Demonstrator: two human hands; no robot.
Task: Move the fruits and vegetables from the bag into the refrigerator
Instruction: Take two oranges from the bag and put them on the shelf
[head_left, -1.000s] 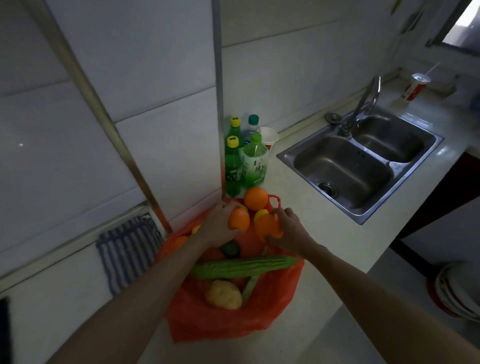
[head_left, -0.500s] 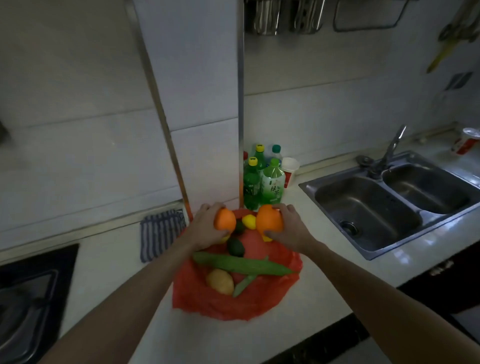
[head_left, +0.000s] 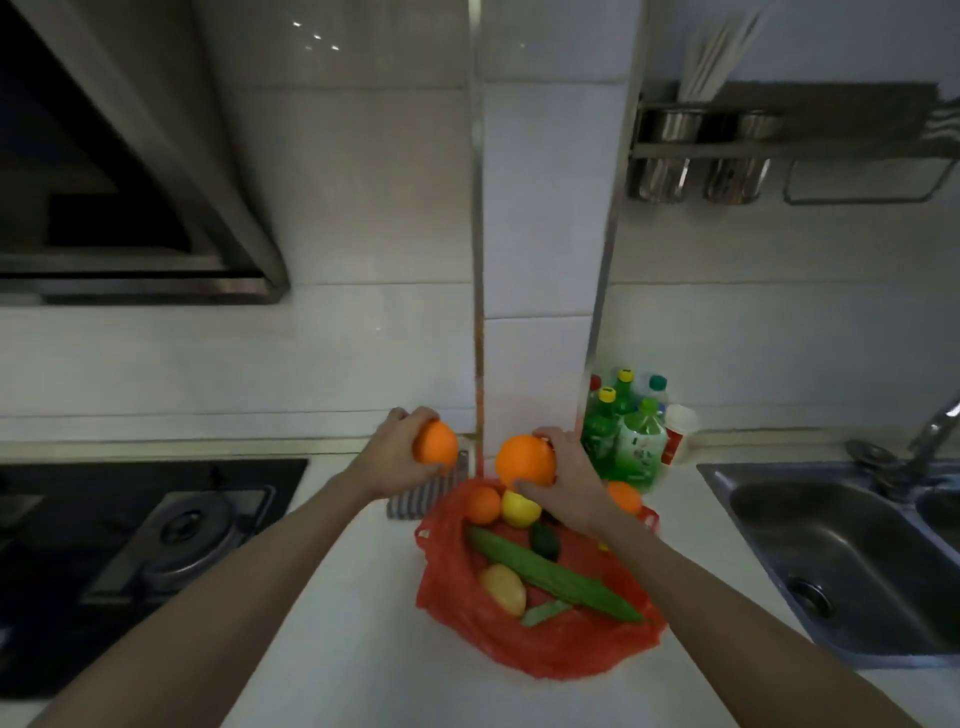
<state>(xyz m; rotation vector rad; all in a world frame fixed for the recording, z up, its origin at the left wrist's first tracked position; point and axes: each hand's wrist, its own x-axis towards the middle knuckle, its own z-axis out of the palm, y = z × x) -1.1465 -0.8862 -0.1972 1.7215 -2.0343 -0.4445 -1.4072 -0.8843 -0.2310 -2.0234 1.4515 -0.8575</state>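
A red plastic bag (head_left: 561, 649) lies open on the white counter. In it are a long green cucumber (head_left: 550, 574), a potato (head_left: 503, 590), a lemon (head_left: 519, 508), a dark green avocado (head_left: 544, 540) and two more oranges (head_left: 483, 504). My left hand (head_left: 395, 457) grips one orange (head_left: 435, 449), lifted left of the bag. My right hand (head_left: 569, 483) grips a bigger orange (head_left: 524, 460) above the bag's far end. No refrigerator is in view.
Green drink bottles (head_left: 631, 441) and a cup (head_left: 678, 434) stand behind the bag. A steel sink (head_left: 841, 561) with a tap lies to the right, a gas stove (head_left: 156, 540) to the left under a range hood (head_left: 130, 208). A striped cloth (head_left: 426, 493) lies by the wall.
Both hands have lifted their oranges up out of the bag and apart, the left one moving left. My view has tilted up and swung left, bringing the stove and hood in.
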